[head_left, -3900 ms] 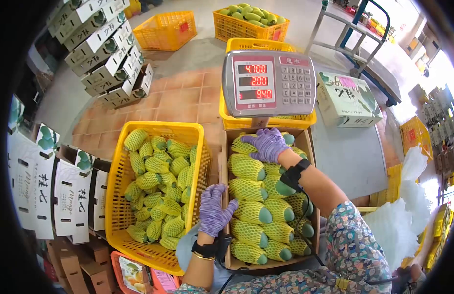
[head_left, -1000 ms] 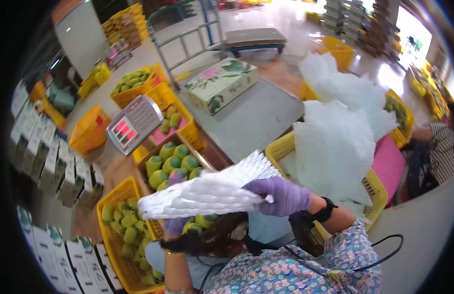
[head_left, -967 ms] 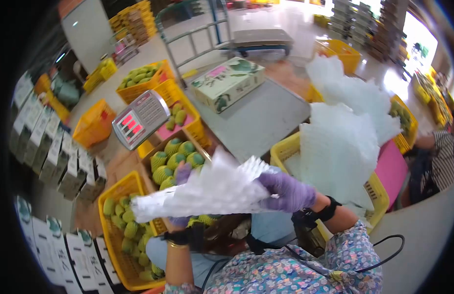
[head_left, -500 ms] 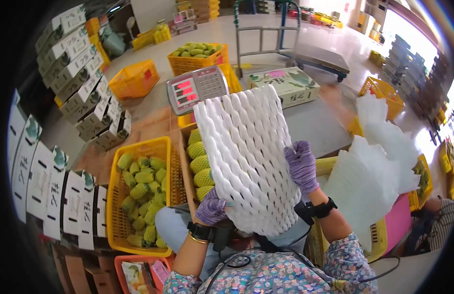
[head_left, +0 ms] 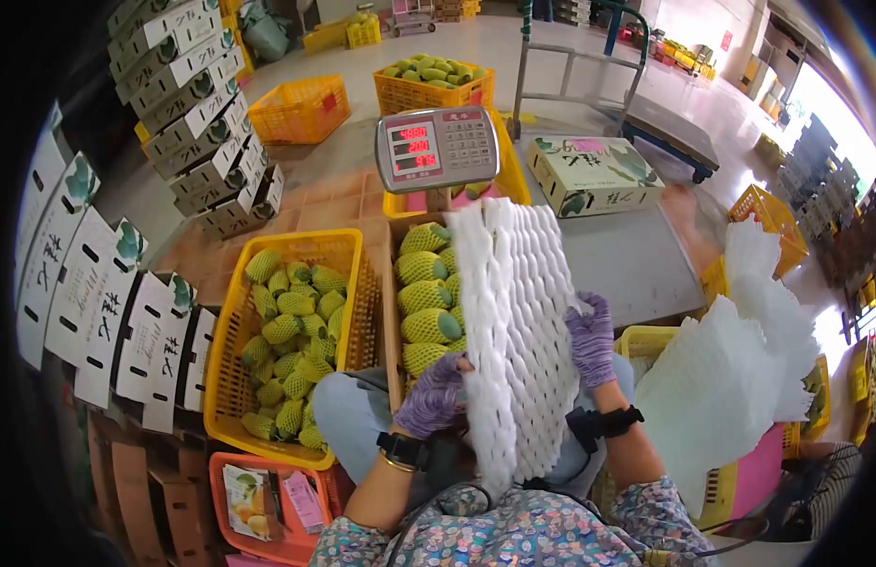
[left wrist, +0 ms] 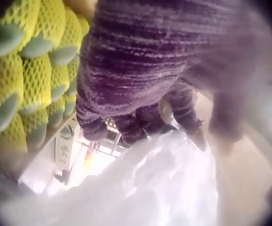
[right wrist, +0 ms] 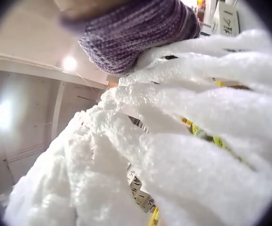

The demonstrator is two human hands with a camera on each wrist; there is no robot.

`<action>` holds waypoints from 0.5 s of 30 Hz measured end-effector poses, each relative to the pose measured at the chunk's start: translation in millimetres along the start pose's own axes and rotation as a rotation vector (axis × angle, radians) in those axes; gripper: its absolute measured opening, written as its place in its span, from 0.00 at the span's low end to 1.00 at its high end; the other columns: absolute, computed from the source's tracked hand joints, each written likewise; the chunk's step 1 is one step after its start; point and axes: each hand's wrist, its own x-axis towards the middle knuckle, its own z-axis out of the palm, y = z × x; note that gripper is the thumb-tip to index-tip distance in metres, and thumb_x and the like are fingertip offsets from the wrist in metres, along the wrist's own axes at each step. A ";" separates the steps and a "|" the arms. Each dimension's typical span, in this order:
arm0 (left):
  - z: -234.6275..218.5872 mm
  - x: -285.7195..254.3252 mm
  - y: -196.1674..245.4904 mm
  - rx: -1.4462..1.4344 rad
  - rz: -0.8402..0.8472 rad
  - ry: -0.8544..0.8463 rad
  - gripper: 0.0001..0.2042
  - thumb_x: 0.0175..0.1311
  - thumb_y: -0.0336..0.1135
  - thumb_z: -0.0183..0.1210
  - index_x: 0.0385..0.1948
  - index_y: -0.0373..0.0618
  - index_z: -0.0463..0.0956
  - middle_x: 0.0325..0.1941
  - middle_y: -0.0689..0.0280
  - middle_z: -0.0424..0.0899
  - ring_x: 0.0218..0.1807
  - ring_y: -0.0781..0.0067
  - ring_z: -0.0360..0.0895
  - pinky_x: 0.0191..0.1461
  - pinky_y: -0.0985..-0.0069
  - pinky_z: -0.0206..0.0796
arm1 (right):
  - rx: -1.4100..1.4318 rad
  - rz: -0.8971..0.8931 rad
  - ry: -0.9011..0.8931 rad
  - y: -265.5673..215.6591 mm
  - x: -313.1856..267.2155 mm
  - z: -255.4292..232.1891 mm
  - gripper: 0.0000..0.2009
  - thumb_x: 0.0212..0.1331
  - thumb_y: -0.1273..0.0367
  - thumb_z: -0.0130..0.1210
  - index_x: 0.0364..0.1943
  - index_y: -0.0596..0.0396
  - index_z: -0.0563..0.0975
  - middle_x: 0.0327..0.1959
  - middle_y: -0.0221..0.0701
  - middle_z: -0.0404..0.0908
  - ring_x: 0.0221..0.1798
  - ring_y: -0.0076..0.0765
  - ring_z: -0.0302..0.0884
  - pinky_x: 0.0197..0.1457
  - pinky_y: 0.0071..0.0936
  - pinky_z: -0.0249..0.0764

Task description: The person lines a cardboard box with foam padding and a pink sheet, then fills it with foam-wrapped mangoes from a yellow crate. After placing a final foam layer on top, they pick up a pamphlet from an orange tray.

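Observation:
A white foam net sheet [head_left: 528, 331] hangs upright between both gloved hands, in front of the open box of net-wrapped mangoes [head_left: 427, 296], whose right part it hides. The left hand [head_left: 432, 395] pinches the sheet's left edge; in the left wrist view its curled fingers [left wrist: 140, 120] meet the white foam [left wrist: 159, 188]. At the opposite edge the right hand [head_left: 592, 340] grips the sheet. Purple knit glove [right wrist: 140, 35] and stretched foam strands [right wrist: 197, 103] fill much of the right wrist view.
A yellow crate [head_left: 221, 416] of wrapped mangoes stands left of the box. Behind the box is a scale [head_left: 438, 149]. Further right lie a closed carton [head_left: 594, 178] and piled foam sheets [head_left: 712, 397]. An orange tray [head_left: 258, 543] sits at lower left.
The sheet, earlier bunched and lying flatter between the hands, is now spread and upright. Since half a second ago it has turned and looks narrower. The head view has swung back toward the crate and box.

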 end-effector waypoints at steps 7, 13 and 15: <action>-51.7 14.3 71.8 1.285 0.206 0.629 0.20 0.41 0.23 0.57 0.41 0.44 0.71 0.38 0.63 0.70 0.38 0.68 0.69 0.43 0.75 0.65 | 0.037 0.069 -0.247 11.6 37.0 -15.0 0.11 0.54 0.72 0.49 0.41 0.57 0.74 0.41 0.33 0.76 0.46 0.25 0.70 0.51 0.22 0.64; -110.3 75.7 71.3 1.880 -0.162 0.607 0.22 0.43 0.25 0.53 0.46 0.43 0.68 0.49 0.53 0.63 0.46 0.54 0.67 0.48 0.69 0.62 | -0.870 -0.115 -0.533 1.0 86.5 51.8 0.32 0.42 0.51 0.58 0.50 0.56 0.67 0.55 0.45 0.62 0.47 0.51 0.69 0.52 0.35 0.65; -99.5 87.4 61.0 1.967 -0.510 0.649 0.21 0.46 0.26 0.49 0.48 0.41 0.65 0.53 0.52 0.60 0.51 0.53 0.64 0.50 0.66 0.59 | -1.026 -0.086 -0.573 15.9 90.4 70.1 0.34 0.42 0.50 0.57 0.51 0.56 0.65 0.58 0.45 0.57 0.48 0.51 0.68 0.51 0.36 0.65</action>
